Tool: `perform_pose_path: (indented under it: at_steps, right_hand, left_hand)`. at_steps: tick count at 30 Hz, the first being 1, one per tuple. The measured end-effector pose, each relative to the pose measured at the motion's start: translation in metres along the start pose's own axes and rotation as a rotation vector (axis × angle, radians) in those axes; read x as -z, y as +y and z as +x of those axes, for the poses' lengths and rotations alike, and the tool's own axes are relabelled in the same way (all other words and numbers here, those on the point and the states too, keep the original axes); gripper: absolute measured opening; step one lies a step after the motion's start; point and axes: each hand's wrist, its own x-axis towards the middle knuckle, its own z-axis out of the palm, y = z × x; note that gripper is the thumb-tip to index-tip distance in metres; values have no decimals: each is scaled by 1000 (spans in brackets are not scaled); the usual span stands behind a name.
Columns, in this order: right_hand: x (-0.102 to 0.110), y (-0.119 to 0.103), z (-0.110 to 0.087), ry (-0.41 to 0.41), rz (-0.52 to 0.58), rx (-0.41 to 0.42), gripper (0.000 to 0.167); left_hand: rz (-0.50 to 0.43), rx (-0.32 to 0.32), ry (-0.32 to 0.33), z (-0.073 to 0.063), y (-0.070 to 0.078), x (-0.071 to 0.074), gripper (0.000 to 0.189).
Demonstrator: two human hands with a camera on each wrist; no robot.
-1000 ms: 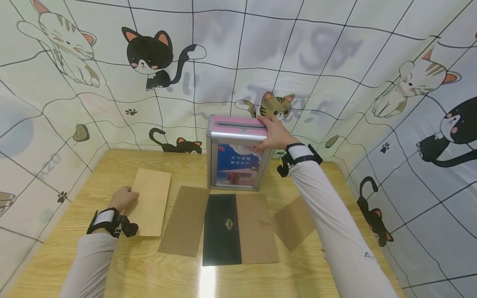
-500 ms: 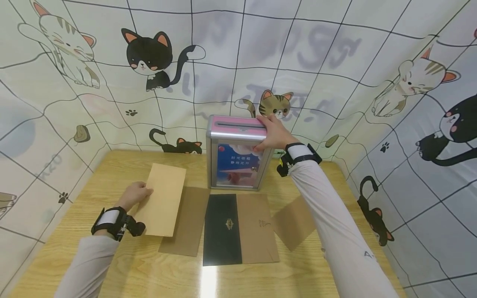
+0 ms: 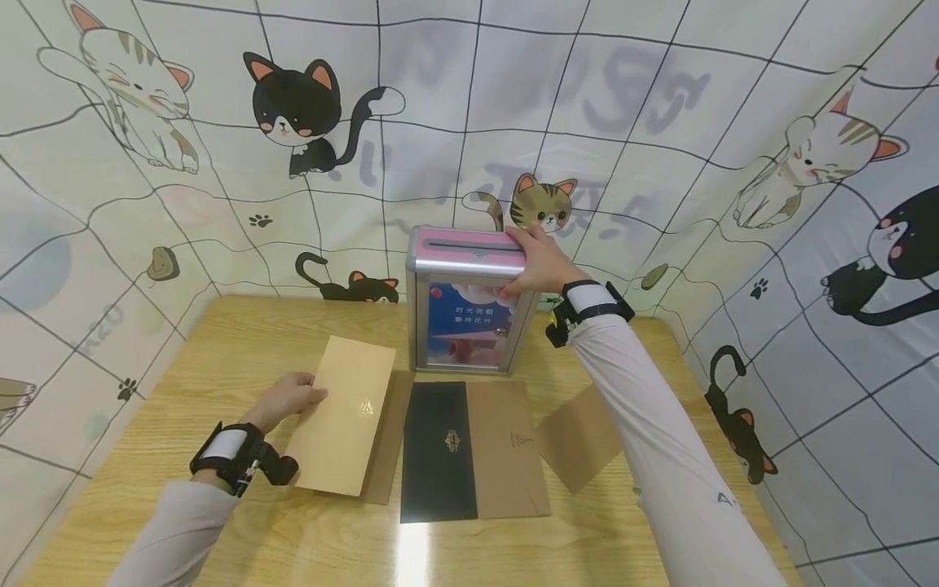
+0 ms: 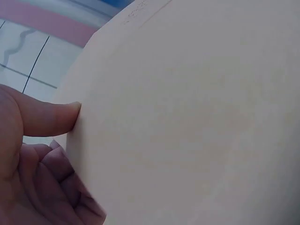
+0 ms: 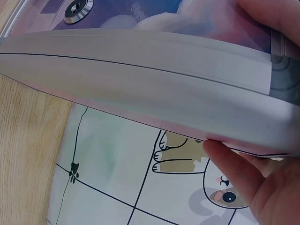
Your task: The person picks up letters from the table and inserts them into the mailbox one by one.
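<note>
My left hand (image 3: 288,399) pinches the left edge of a light tan envelope (image 3: 348,416), thumb on its face and fingers behind it. A small shiny emblem shows on its front, and it is raised over part of a brown envelope (image 3: 389,456). In the left wrist view the pale envelope (image 4: 178,112) fills most of the frame. My right hand (image 3: 541,262) grips the top right corner of a pink and silver letter box (image 3: 469,261) with a slot in its top. The right wrist view shows its lock (image 5: 77,8) and silver side (image 5: 140,70).
A black envelope (image 3: 436,481) with a gold emblem and a brown envelope (image 3: 509,481) lie side by side before the box. Further right, a smaller brown envelope (image 3: 579,440) lies turned at an angle. A cat-print cloth (image 3: 440,98) hangs behind the wooden table (image 3: 352,318).
My left hand has lifted the light tan envelope off the table and carried it to the right, over the brown one. My right hand stays on the letter box.
</note>
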Motion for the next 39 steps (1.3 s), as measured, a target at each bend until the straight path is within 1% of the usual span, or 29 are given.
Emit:
perform_pose_path:
  at_steps: [4,8,11,14,16,18,20,25,27,29,32,35,37,39]
  right_hand:
    - [0,0,0,-3,-17,-3,110]
    - [0,-2,-1,-4,-10,-4,111]
    - [-1,-3,-1,-2,-9,-7,112]
    - [-1,-3,0,1,-7,-8,111]
    - [-2,-2,0,2,-3,-5,111]
    - [-2,-2,0,4,2,-2,111]
    - [-2,-2,0,6,4,0,111]
    - [-1,-4,-1,9,11,2,110]
    - [-1,-5,-2,9,15,2,110]
    - [0,-5,-3,9,17,1,109]
    - [1,-4,-4,9,17,-2,109]
    - [1,-3,-4,7,18,-6,109]
    - [1,-3,-4,6,19,-6,109]
    - [1,-3,-4,6,18,-4,109]
  left_hand:
    - [-33,-13,-18,0,7,-11,17]
    - [-71,-29,-76,-2,15,-26,17]
    - [-94,-63,-119,-5,22,-37,21]
    - [-107,-103,-142,-7,30,-47,28]
    - [-112,-117,-155,-9,35,-54,33]
    - [-106,-126,-159,-10,40,-61,35]
    - [-103,-136,-152,-10,45,-67,33]
    - [-105,-198,-98,-10,59,-78,16]
    - [-112,-226,-89,-9,66,-81,14]
    - [-131,-257,-94,-9,74,-81,16]
    - [-165,-338,-100,-8,86,-80,18]
    - [-172,-414,-98,-5,97,-76,25]
    - [-164,-442,-92,-2,103,-73,27]
    - [-151,-445,-97,-1,110,-71,26]
